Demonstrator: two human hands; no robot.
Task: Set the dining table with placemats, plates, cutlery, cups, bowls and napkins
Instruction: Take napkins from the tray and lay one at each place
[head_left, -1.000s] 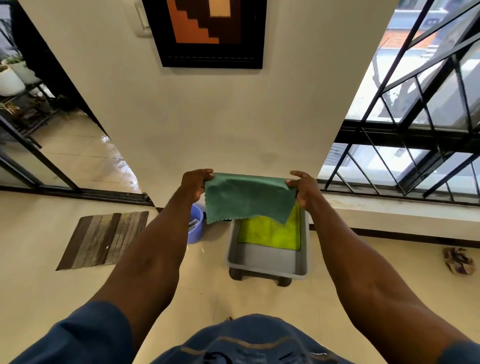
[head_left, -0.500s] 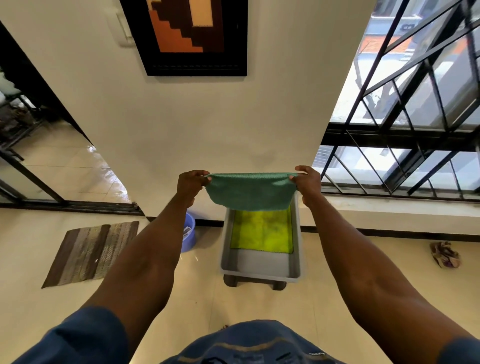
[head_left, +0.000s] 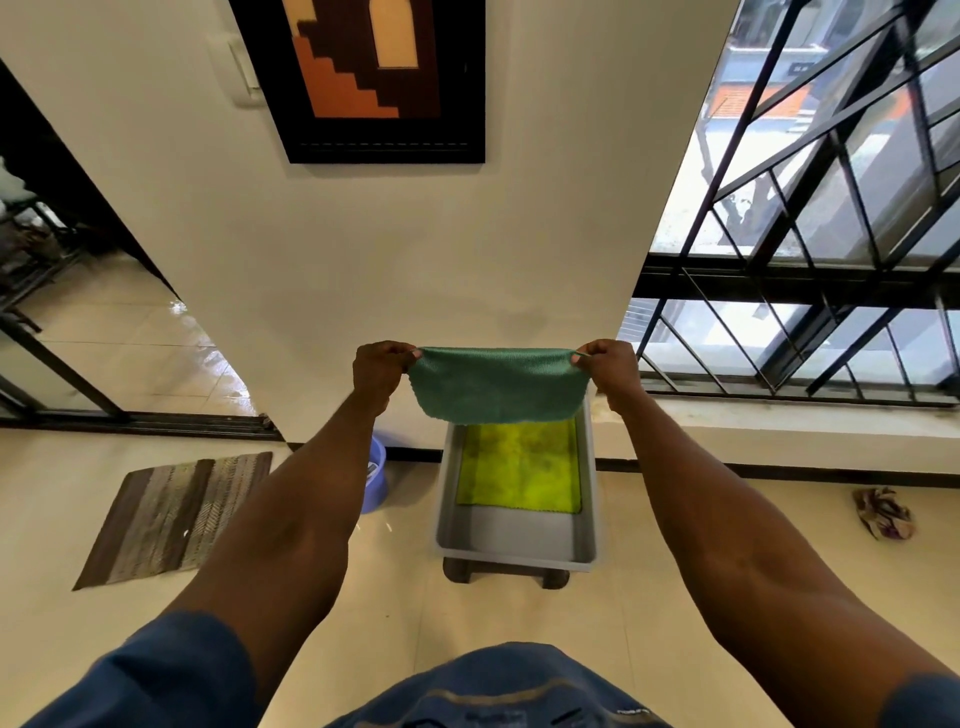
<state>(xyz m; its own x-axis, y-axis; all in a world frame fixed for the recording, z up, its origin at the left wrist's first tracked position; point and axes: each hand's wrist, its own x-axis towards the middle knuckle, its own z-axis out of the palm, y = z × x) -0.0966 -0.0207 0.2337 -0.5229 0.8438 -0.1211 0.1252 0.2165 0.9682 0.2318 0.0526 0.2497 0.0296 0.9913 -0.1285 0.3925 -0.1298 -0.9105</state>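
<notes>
A green cloth napkin (head_left: 496, 384) hangs stretched between both hands, high above a grey plastic tub (head_left: 514, 545) on the floor. My left hand (head_left: 378, 366) pinches its left corner and my right hand (head_left: 613, 366) pinches its right corner. Inside the tub lies a flat yellow-green cloth (head_left: 519, 467), partly hidden at its far edge by the hanging napkin. Both arms are held out straight ahead of me.
A blue plastic bucket (head_left: 376, 475) stands left of the tub against the wall. A striped brown mat (head_left: 176, 517) lies on the floor at left, a crumpled rag (head_left: 883, 512) at right. Barred windows fill the right; a framed picture (head_left: 384, 78) hangs on the wall.
Both hands have raised the green napkin and pulled it taut between them; it now hangs shorter and wider, uncovering more of the yellow-green cloth in the tub.
</notes>
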